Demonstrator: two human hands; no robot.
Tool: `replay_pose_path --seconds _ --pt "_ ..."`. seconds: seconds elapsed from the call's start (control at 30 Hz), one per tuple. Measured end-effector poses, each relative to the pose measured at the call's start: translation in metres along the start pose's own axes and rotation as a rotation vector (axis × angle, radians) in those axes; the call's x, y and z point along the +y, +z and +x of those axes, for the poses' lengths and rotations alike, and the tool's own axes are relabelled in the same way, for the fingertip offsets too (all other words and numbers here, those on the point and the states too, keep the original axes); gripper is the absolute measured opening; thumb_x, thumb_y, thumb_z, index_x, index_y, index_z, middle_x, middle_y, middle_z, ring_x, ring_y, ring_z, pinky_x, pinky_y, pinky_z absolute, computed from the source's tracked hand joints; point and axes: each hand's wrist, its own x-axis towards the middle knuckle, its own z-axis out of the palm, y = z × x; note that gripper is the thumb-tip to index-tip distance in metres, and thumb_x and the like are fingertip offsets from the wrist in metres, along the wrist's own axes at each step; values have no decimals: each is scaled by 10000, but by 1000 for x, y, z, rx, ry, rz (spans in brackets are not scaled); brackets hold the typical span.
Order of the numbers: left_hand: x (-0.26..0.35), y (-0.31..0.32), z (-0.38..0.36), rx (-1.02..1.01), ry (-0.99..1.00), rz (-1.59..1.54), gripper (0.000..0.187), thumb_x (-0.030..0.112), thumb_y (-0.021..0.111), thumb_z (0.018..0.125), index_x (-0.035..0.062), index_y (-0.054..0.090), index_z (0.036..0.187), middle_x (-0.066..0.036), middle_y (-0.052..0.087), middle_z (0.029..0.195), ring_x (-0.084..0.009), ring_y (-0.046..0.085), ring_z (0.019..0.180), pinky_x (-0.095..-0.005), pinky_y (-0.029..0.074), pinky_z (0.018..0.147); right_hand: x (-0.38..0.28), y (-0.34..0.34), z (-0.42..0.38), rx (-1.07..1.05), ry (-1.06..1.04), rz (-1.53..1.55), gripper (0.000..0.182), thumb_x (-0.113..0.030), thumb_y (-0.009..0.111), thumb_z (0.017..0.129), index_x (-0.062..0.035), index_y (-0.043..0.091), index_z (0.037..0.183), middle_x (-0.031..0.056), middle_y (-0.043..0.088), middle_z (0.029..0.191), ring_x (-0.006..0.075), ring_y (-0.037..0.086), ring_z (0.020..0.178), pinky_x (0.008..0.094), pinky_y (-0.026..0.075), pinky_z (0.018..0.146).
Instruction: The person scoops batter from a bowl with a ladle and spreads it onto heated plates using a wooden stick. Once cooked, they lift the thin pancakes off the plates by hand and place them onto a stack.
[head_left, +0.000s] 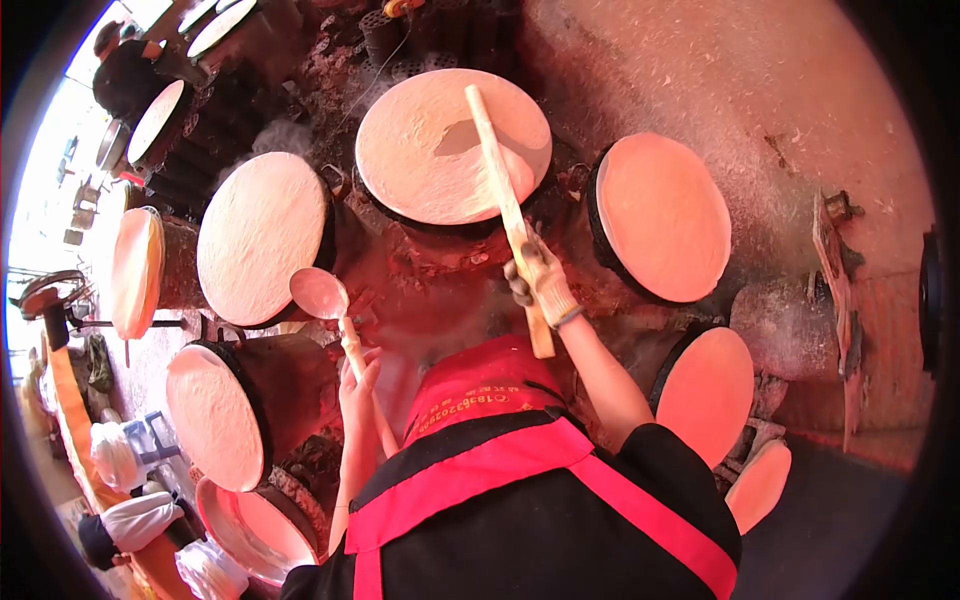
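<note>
My right hand (540, 276), in a pale glove with dark fingertips, is wrapped round a long flat wooden stick (497, 170). The stick's far part lies across the batter on the large round griddle (430, 150) at the top centre. Beside the stick sits a thicker lump of batter (516, 172), and a darker bare patch shows on the griddle. My bare left hand (358, 385) is closed round the handle of a ladle (320, 293). The ladle's round bowl is near the lower right edge of the left griddle (262, 238), which is covered with a pale layer.
More round griddles with pale layers stand at the right (663, 217), lower right (705, 397) and lower left (214, 416). A basin (255, 530) is at the bottom left. Other people (128, 75) are at the upper left and lower left (140, 522). Steam rises near the griddles.
</note>
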Motion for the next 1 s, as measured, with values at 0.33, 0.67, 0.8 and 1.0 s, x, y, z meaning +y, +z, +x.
replay_pose_path --seconds 0.33,0.67,0.8,1.0 --pt "47 87 -4 42 -7 -101 299 120 613 865 9 615 1143 -31 522 1240 -137 501 1097 -295 385 956 -58 -81 12 -154 -90 -577 509 -409 582 926 -237 449 1386 30 583 700 74 429 430 229 317 369" --pt "61 88 19 -52 45 69 224 132 644 846 7 657 1032 -47 507 1181 -137 511 1025 -276 426 858 -103 3 92 200 -390 -864 371 -196 516 962 -118 525 1324 52 625 752 126 578 578 260 475 526" --pt "77 79 25 -77 -12 -74 136 124 644 868 48 618 978 -6 557 755 -73 506 612 -209 393 547 -81 -4 82 -21 -627 -1003 358 -123 536 956 21 528 1284 129 586 1261 182 546 1147 279 399 990" --pt "90 62 33 -96 -106 -72 147 145 632 900 69 552 996 22 480 626 -39 387 414 -198 252 356 -12 1 74 241 -553 -451 424 -59 568 939 -86 502 1357 -72 589 968 6 444 643 167 403 548"
